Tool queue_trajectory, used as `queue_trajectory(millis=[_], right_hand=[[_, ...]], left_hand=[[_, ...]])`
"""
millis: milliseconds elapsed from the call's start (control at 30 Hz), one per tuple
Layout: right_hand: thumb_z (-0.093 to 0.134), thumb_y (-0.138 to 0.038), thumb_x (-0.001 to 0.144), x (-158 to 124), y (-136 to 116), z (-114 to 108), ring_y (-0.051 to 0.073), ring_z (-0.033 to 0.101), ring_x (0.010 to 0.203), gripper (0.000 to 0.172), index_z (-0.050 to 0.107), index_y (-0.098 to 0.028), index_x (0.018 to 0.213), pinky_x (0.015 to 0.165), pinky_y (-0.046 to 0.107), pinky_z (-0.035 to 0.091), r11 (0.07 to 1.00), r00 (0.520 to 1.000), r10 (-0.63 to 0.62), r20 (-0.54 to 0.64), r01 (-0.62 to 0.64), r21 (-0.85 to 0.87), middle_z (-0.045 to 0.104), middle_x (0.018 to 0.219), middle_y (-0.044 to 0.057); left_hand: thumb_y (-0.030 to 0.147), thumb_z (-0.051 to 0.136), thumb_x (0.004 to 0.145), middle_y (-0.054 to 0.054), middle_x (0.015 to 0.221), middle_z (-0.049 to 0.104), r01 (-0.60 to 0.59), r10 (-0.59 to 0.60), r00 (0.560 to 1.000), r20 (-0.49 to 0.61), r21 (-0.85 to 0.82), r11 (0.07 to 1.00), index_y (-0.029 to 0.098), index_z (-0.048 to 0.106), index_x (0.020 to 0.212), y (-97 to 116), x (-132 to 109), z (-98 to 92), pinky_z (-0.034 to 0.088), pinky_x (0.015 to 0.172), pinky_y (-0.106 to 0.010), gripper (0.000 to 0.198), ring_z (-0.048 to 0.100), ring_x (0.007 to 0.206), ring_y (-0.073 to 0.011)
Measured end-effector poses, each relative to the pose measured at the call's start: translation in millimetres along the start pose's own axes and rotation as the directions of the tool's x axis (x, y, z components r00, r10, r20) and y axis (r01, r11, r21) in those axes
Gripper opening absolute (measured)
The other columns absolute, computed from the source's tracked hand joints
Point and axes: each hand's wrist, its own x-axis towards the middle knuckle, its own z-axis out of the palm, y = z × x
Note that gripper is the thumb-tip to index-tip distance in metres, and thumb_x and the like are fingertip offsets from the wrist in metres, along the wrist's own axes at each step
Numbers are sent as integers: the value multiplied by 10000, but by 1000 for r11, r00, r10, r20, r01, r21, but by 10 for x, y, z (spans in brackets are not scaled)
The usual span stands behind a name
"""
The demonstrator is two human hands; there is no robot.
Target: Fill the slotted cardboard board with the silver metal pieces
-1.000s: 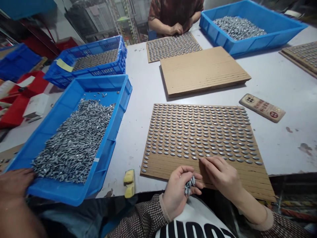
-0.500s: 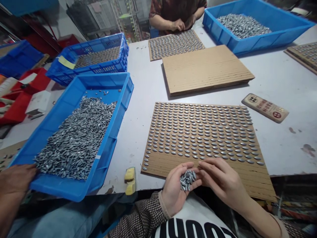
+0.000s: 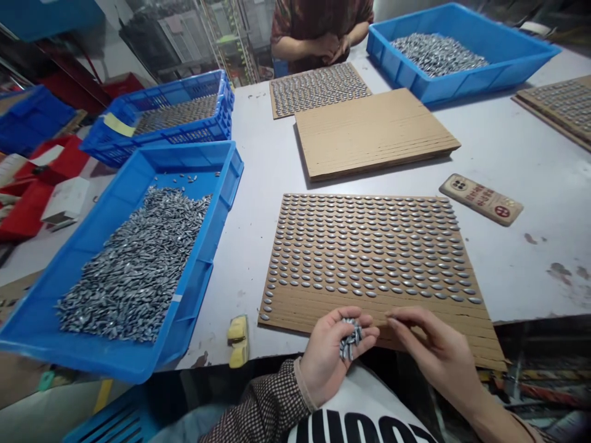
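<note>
My left hand [image 3: 323,360], palm up with curled fingers, cups a small heap of grey, spindle-shaped metal pieces [image 3: 349,347], its thumb lying against them. To its right, my right hand [image 3: 443,354] is above the near part of a ribbed cardboard sheet [image 3: 300,304]. Its thumb and forefinger are pinched together; whether a piece is between them I cannot make out. Rows of the same metal pieces [image 3: 369,246] cover the far and middle parts of the sheet, and a short column runs down its left edge. Bare cardboard shows along the near side.
Left stands a blue tray [image 3: 220,231] of loose pieces, with a blue crate [image 3: 184,130] behind. Beyond my sheet lie stacked cardboard [image 3: 373,132] and a phone-shaped object [image 3: 482,198]. A person [image 3: 323,37] sits opposite by another filled sheet [image 3: 318,89]. A yellow object [image 3: 238,341] lies near the edge.
My right hand has moved right, away from my left palm, and its fingertips have come together. A co-worker's hand at the left tray has gone from view. The view has shifted slightly.
</note>
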Motion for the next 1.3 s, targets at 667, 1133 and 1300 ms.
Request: queue_trajectory(millis=[667,1133,1300], right_hand=[[462,-122,934,193,389,-1,188,600,886,245,664,-199,1048,743,313,516,831,954,-266,136,298,-469,662,969,81],[518,-210,927,19,-127,58,194,654,878,176,626,-212,1067,721,294,565,996,996,-31,86,23,89,673,955,80],[527,-185,919,-20,-161,69,190,646,957,263,621,-235,1160,772,280,569,992,997,-35,69,26,124,636,1064,91]], left_hand=[[267,756,712,-24,712,608,-50,46,999,28,165,985,110,630,950,-83,24,-19,446,537,-219,311,568,592,-96],[247,791,682,-30,707,652,-118,109,992,61,164,979,142,561,843,-137,59,39,473,590,-225,300,610,629,-112],[261,785,681,2,593,591,-154,133,986,104,230,961,129,589,801,-172,83,57,403,500,-198,265,516,509,-74]])
